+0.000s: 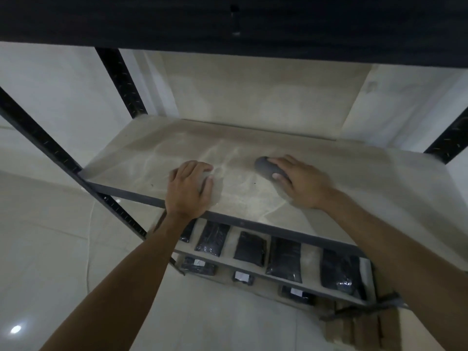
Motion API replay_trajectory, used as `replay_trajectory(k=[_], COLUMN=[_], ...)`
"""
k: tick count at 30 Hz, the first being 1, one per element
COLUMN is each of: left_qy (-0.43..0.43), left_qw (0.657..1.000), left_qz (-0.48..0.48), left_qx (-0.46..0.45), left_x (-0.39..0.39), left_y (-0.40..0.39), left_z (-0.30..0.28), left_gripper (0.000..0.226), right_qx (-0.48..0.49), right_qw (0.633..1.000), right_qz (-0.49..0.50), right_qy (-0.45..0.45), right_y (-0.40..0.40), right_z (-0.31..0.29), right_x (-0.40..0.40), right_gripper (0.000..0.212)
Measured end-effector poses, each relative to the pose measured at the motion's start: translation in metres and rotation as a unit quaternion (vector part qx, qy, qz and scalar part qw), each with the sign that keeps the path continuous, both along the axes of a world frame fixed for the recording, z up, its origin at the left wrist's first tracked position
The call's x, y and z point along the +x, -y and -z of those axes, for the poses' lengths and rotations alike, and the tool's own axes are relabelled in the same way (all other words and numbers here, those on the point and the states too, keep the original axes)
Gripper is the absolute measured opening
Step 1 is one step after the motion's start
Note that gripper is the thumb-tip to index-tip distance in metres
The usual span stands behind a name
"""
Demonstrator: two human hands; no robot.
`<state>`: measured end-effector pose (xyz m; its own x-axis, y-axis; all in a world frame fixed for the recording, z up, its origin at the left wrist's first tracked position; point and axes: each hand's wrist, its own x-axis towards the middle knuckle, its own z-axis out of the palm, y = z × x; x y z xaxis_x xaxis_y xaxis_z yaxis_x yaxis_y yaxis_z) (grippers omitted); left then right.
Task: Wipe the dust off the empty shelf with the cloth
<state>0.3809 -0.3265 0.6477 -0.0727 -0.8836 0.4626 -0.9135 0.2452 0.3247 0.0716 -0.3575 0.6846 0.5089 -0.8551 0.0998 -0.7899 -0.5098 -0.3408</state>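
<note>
The empty shelf (pixel 354 173) is a pale dusty board in a dark metal rack, streaked with smear marks near its middle. A small grey cloth (pixel 264 166), bunched into a wad, lies on the board right of centre. My right hand (pixel 301 182) grips the wad, fingers over its top and thumb curled against its near side. My left hand (pixel 191 186) rests on the board near the front edge, left of centre, with its fingers loosely bent and nothing in it.
Dark slotted uprights (pixel 121 82) frame the rack on both sides, and a dark shelf (pixel 228 21) hangs close overhead. Lower shelves hold several black wrapped packs (pixel 249 249). Pale tiled floor (pixel 50 249) spreads to the left.
</note>
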Motion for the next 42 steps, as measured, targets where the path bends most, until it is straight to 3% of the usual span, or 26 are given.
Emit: replay_trajectory(k=[23, 31, 35, 39, 42], left_qy=[-0.018, -0.069, -0.045, -0.008, 0.008], left_qw=[1.000, 0.996, 0.997, 0.998, 0.999], left_qz=[0.004, 0.031, 0.035, 0.038, 0.039], left_qx=[0.001, -0.045, -0.054, -0.042, -0.033], left_x=[0.002, 0.016, 0.050, 0.067, 0.066], left_y=[-0.003, -0.005, 0.010, 0.021, 0.024], left_z=[-0.001, -0.010, -0.017, -0.015, -0.007], left_gripper=[0.032, 0.024, 0.031, 0.034, 0.036], right_qx=[-0.032, -0.014, 0.015, -0.007, -0.073], right_qw=[0.999, 0.996, 0.992, 0.985, 0.979], right_qz=[0.030, 0.022, -0.006, 0.030, 0.115], right_qy=[0.032, 0.087, 0.122, 0.171, 0.149], right_y=[-0.070, -0.106, -0.138, -0.128, -0.085], right_z=[0.007, 0.009, 0.010, -0.013, -0.025], right_x=[0.045, 0.070, 0.098, 0.092, 0.045], right_gripper=[0.043, 0.045, 0.047, 0.046, 0.050])
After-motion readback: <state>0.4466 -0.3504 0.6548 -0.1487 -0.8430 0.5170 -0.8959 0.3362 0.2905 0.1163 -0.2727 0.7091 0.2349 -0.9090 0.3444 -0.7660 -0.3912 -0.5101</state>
